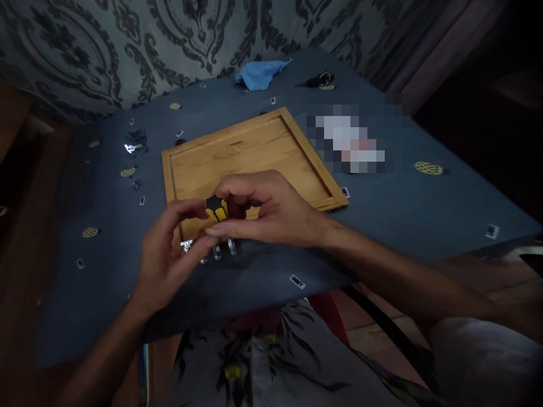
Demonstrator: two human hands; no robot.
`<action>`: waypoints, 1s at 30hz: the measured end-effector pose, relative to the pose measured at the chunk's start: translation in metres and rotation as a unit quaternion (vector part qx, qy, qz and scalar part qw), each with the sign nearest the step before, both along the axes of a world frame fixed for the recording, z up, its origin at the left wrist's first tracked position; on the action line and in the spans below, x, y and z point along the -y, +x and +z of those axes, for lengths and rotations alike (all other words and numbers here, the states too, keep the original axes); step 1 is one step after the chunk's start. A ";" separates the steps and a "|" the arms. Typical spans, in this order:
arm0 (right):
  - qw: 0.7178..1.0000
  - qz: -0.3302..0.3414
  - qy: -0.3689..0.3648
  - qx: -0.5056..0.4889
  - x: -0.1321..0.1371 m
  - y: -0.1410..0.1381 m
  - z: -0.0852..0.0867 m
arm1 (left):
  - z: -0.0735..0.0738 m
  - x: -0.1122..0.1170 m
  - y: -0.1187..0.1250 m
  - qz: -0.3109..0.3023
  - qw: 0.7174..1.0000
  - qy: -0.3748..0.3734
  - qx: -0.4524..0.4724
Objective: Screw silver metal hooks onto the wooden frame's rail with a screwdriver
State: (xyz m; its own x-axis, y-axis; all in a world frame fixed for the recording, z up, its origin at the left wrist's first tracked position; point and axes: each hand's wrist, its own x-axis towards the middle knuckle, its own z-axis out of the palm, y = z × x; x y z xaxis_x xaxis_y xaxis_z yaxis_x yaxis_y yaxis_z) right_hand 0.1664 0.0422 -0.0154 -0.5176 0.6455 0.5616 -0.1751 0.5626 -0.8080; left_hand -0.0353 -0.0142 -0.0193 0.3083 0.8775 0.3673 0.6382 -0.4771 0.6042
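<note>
A stubby screwdriver with a black-and-yellow handle [216, 209] is pinched between the fingers and thumb of my right hand [271, 209]. My left hand [169, 249] curls in from the other side, its index fingertip at the handle and its thumb just below. Whatever shaft the tool has is hidden. Both hands are over the near left part of a wooden tray-like panel [220, 152] with a raised rim. Shiny metal hardware [231, 246] sits along the panel's near edge, partly behind my left thumb, and a small silver piece with screws [185, 245] shows beside it.
On the blue patterned tablecloth [263, 297] lie a shiny metal part [133, 148] and a few small screws [136, 185] to the left. Farther back are a blue cloth [261, 74] and a dark corded object [320, 79]. A blurred-out item [348, 138] lies right of the panel.
</note>
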 end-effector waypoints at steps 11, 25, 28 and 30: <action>0.994 -0.031 0.086 0.066 0.001 0.012 -0.009 | 0.031 -0.012 0.012 -0.091 0.986 0.098 0.100; 0.976 -0.071 0.084 0.190 0.015 0.010 -0.020 | 0.031 -0.010 0.023 -0.114 0.985 0.084 0.101; 0.975 -0.068 0.085 0.192 0.015 0.010 -0.018 | 0.032 -0.011 0.022 -0.133 0.982 0.096 0.091; 0.977 -0.067 0.096 0.179 0.015 0.012 -0.020 | 0.029 -0.011 0.021 -0.131 0.981 0.101 0.101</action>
State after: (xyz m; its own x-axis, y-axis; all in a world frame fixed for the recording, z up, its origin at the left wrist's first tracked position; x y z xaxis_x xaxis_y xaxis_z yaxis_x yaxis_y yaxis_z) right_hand 0.1783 0.0269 -0.0350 -0.6212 0.6215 0.4774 0.1857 0.7085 -0.6808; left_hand -0.0145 -0.0037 0.0101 0.4170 0.6810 0.6020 0.3551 -0.7317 0.5818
